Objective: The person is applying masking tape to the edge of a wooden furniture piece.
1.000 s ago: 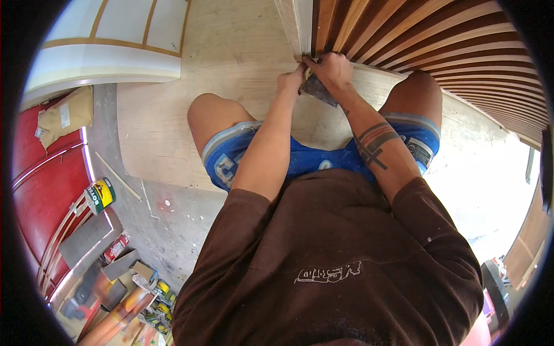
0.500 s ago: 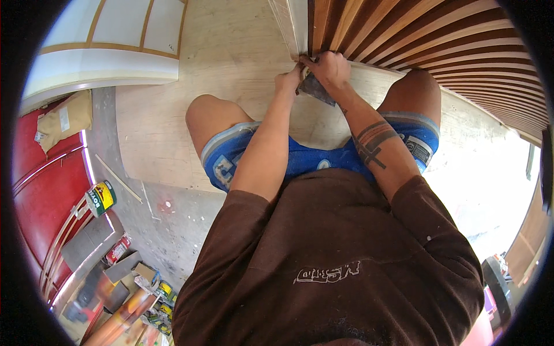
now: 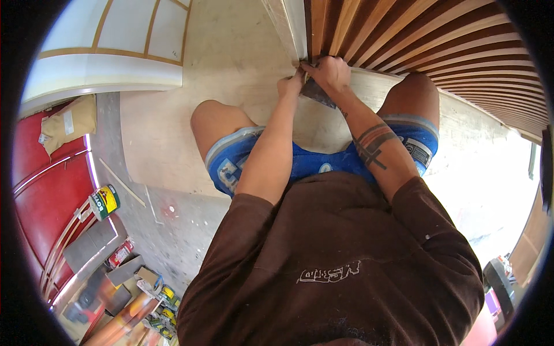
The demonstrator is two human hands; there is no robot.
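My right hand (image 3: pixel 332 74) is closed at the bottom corner of a slatted brown wood panel (image 3: pixel 369 34). A dark grey flat sheet (image 3: pixel 318 93), possibly sandpaper, sticks out below its fingers. Close beside it, my left hand (image 3: pixel 291 85) is closed too, its fingertips pressed together near the sheet's left end and the foot of a pale upright edge (image 3: pixel 295 29). What the left fingers grip is hidden. Both hands meet between my spread knees, above a pale plywood board (image 3: pixel 167 138).
A white cabinet with wood-edged panels (image 3: pixel 124 34) stands at the far left. Left of me are a brown paper package (image 3: pixel 69 124), a paint can (image 3: pixel 104 202), a thin strip (image 3: pixel 122 181) on the grey floor, and several cans and boxes (image 3: pixel 150 277).
The whole view has shifted slightly down and to the right. Both hands stay together at the panel's corner, their grip little changed.
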